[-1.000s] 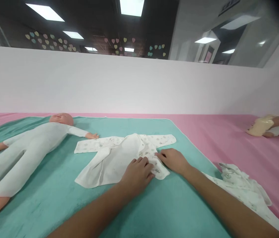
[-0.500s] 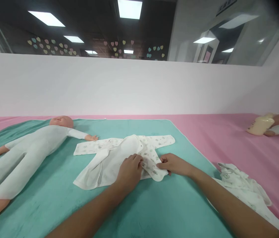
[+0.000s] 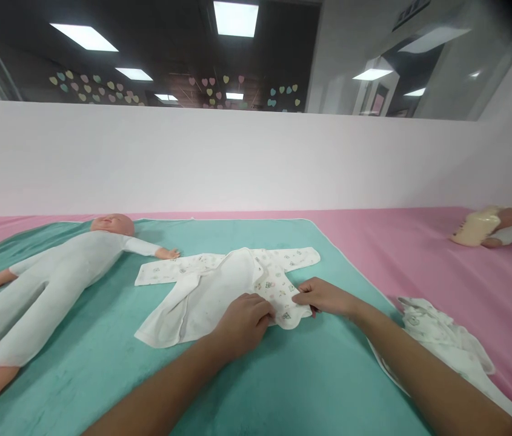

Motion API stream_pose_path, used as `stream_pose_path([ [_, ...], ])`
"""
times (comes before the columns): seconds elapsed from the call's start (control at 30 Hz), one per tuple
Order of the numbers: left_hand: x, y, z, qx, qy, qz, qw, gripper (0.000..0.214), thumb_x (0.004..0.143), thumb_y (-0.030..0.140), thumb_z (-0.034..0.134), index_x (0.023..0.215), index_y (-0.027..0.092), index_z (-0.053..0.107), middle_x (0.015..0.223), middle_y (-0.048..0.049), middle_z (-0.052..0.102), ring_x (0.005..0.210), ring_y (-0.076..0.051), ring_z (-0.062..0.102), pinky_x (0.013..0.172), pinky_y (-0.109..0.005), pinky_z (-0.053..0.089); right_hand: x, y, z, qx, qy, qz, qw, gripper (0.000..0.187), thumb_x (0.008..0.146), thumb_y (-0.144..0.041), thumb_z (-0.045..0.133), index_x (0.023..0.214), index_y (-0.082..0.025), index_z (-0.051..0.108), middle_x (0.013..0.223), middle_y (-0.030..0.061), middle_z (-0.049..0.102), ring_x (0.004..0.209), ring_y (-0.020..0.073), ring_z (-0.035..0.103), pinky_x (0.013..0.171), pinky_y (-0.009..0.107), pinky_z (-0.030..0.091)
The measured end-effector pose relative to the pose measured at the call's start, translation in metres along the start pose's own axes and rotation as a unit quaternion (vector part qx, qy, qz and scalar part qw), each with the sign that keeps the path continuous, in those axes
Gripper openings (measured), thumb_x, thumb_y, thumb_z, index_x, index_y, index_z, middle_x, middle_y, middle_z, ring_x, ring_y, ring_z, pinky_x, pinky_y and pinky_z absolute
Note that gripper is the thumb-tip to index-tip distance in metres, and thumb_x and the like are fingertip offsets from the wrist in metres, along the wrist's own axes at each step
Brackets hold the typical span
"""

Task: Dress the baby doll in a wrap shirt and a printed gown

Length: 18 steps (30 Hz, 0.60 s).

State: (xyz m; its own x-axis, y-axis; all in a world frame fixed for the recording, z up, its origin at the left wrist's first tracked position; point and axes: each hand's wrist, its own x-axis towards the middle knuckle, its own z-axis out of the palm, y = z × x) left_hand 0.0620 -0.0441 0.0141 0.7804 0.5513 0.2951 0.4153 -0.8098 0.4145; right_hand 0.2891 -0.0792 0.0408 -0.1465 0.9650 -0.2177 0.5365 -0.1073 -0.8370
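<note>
A small white baby shirt [image 3: 219, 297] with printed sleeves lies spread on a teal blanket [image 3: 310, 375], its left front panel folded outward so the plain inside shows. My left hand [image 3: 247, 320] is closed at the lower edge of the right, printed panel; its fingertips are partly hidden. At the right side of that panel, my right hand [image 3: 319, 297] pinches the cloth between thumb and fingers. A baby doll [image 3: 65, 266] in a white suit lies on its back to the left, one hand close to the shirt's left sleeve.
Crumpled white printed clothing [image 3: 442, 333] lies at the right, partly behind my right forearm. Farther right, a pale yellow bottle-like object [image 3: 474, 227] rests beside another doll limb on a pink cover [image 3: 374, 242]. A white wall [image 3: 237, 160] with glass above stands behind.
My left hand has moved down and slightly right along the panel. My right hand has shifted slightly right and up, and the printed panel now lies flatter.
</note>
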Motion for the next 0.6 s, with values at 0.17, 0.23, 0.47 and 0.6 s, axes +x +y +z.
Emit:
stream_pose_path([
  [0.17,-0.003,0.002,-0.004,-0.007,-0.002,0.039,0.999,0.022,0.083,0.016,0.040,0.081,0.023,0.061,0.077,0.0004,0.064,0.074,-0.015,0.056,0.068,-0.026,0.040,-0.002,0.001,-0.005,-0.014,-0.015,0.006,1.000,0.039,0.069,-0.042,0.059,0.049,-0.019,0.035,0.049,-0.0033,0.043,0.052,0.0122,0.051,0.048,0.023,0.033],
  [0.23,-0.004,0.002,-0.005,-0.022,-0.002,0.040,0.999,0.022,0.082,0.016,0.041,0.081,0.023,0.062,0.076,0.0008,0.065,0.073,-0.014,0.056,0.067,-0.026,0.040,-0.002,0.003,-0.008,-0.030,-0.026,0.009,0.999,0.041,0.070,-0.046,0.058,0.050,-0.019,0.035,0.049,-0.0032,0.043,0.050,0.0114,0.048,0.047,0.024,0.031],
  [0.47,-0.003,0.001,-0.004,-0.195,-0.009,-0.019,0.981,0.028,0.075,0.008,0.041,0.079,0.022,0.065,0.072,0.0030,0.068,0.069,-0.011,0.060,0.068,-0.023,0.045,0.005,-0.002,0.011,-0.135,0.265,-0.065,0.953,0.037,0.080,-0.050,0.046,0.058,-0.020,0.042,0.058,-0.0026,0.047,0.053,0.0110,0.041,0.049,0.026,0.032],
  [0.6,-0.003,0.004,-0.006,-0.244,-0.014,-0.058,0.968,0.028,0.075,0.010,0.038,0.079,0.021,0.064,0.067,0.0024,0.067,0.064,-0.011,0.060,0.066,-0.022,0.046,-0.002,-0.018,0.036,-0.191,0.214,-0.203,0.936,0.022,0.086,-0.039,0.042,0.089,-0.025,0.059,0.106,0.0015,0.060,0.097,0.0175,0.053,0.084,0.031,0.042],
])
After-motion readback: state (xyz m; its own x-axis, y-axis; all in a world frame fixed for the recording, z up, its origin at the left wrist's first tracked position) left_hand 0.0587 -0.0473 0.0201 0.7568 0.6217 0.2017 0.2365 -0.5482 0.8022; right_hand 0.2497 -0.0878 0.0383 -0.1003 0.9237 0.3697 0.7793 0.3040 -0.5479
